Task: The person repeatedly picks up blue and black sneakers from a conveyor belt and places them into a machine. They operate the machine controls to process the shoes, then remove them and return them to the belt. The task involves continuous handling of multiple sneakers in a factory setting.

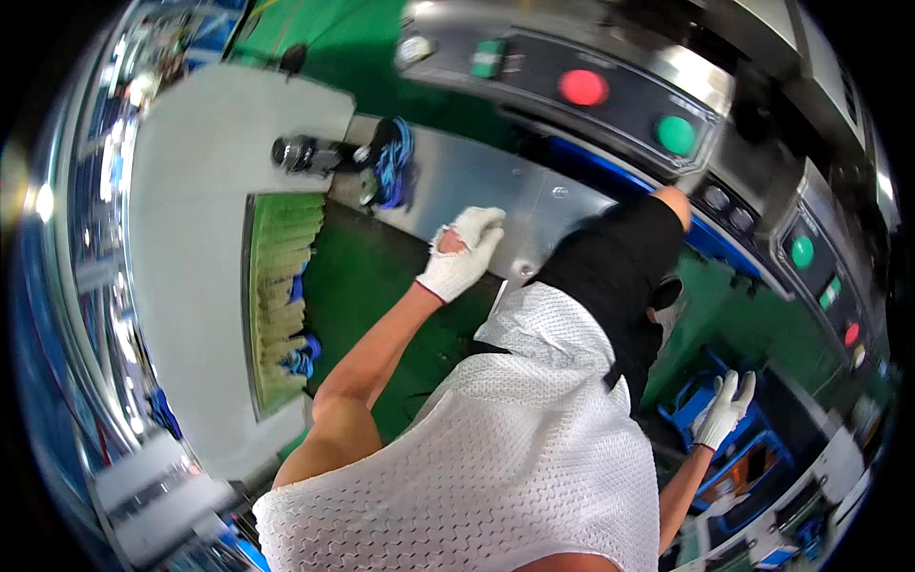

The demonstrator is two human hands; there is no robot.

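My left hand (464,255), in a white knit glove, hovers over the near edge of a bare metal plate (457,181). Its fingers bend loosely, the tips stay off the palm, and I see nothing in it. A black cylindrical fitting (310,153) and a bundle of blue cord (393,162) lie beyond it to the left. My right hand (726,410), gloved the same way, hangs out at the lower right with fingers apart and holding nothing. Behind it is a blue frame (681,405), perhaps a stool or crate.
Along the far side runs a machine's dark control panel (624,100) with red and green buttons. Another panel (824,276) stands at the right. A pale grey machine cover (191,248) fills the left, with yellowish strips (276,296) hanging in its opening. The floor (362,276) is green.
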